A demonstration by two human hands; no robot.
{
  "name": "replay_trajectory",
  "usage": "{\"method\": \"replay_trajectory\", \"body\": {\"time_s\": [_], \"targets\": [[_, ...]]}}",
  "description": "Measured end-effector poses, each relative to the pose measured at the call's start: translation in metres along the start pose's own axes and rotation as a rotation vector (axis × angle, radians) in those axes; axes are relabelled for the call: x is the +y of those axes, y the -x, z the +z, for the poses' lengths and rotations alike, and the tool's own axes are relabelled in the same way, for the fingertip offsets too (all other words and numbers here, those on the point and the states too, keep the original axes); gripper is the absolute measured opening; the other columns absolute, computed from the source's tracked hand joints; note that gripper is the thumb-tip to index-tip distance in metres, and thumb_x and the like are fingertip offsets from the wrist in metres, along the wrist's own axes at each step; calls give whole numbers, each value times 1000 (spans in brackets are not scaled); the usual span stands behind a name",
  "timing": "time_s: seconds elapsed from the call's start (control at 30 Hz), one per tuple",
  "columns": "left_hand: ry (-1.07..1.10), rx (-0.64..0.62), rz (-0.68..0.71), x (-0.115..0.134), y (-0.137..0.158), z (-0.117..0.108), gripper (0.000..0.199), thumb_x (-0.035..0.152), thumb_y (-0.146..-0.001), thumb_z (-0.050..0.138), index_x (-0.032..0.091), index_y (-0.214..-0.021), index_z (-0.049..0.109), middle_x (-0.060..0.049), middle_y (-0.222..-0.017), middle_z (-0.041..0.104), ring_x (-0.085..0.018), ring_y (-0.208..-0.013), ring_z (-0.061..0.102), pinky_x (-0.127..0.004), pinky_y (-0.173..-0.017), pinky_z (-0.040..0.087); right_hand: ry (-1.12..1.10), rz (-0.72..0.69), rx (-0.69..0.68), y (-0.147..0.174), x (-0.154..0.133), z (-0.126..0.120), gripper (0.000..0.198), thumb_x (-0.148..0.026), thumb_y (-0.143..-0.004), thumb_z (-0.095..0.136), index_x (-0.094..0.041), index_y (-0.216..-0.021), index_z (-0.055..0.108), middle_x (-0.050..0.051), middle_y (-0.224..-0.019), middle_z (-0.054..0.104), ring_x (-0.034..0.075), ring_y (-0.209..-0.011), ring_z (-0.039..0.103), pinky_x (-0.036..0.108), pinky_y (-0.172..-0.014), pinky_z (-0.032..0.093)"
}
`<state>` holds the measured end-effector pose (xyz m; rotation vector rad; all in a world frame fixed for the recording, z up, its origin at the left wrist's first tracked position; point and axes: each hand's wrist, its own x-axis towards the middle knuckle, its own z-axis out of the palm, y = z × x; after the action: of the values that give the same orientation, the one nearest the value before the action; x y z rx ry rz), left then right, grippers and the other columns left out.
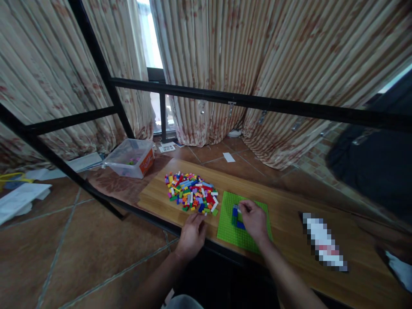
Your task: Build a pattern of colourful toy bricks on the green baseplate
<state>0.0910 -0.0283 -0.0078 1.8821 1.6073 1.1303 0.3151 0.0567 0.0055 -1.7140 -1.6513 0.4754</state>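
Note:
A green studded baseplate (225, 227) lies on the wooden board, with blue toy bricks (240, 225) joined on it in an angular outline. Over this outline is my right hand (254, 219), its thumb and fingers pinched on a small pale brick (239, 209) at the upper side; the fingers partly cover it. My left hand (192, 235) rests at the board's front edge, left of the baseplate. Its fingers are loosely bent, with the thumb apart, beside the near edge of a pile of multicoloured bricks (191, 193). I make out nothing held in it.
A clear plastic box (128, 163) with an orange label stands beyond the board's left end. A pixelated object (323, 242) lies right of the baseplate on the wooden board (286, 210). A black metal rail (206, 92) crosses ahead, before curtains (219, 51).

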Motion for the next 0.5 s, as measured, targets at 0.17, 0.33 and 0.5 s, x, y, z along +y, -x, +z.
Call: {"method": "replay_trajectory", "body": {"time_s": [0.17,0.33,0.5], "targets": [[60,-16,31,-6,1,-2,21,13,-86,51,20,-101,64,-9,-110,65,-23,-109,59,-42,-97,49,33,-133,-116,-20,-41,34,27,-36,-88,46,-21,-93,69,5,-91,74,18,-81,66,29,-76,48],[95,-63,65,-6,2,-5,21,13,-88,48,22,-97,65,-7,-107,65,-21,-105,60,-39,-93,52,118,-170,-176,-51,-71,68,25,-30,-88,50,-20,-100,69,8,-96,72,19,-89,65,28,-80,45],[93,-91,79,-6,1,-8,20,13,-88,49,22,-95,65,-9,-107,64,-22,-104,61,-39,-91,53,166,-185,-206,-68,-92,94,22,-29,-87,55,-19,-98,71,10,-102,69,20,-98,61,28,-88,42]]}}
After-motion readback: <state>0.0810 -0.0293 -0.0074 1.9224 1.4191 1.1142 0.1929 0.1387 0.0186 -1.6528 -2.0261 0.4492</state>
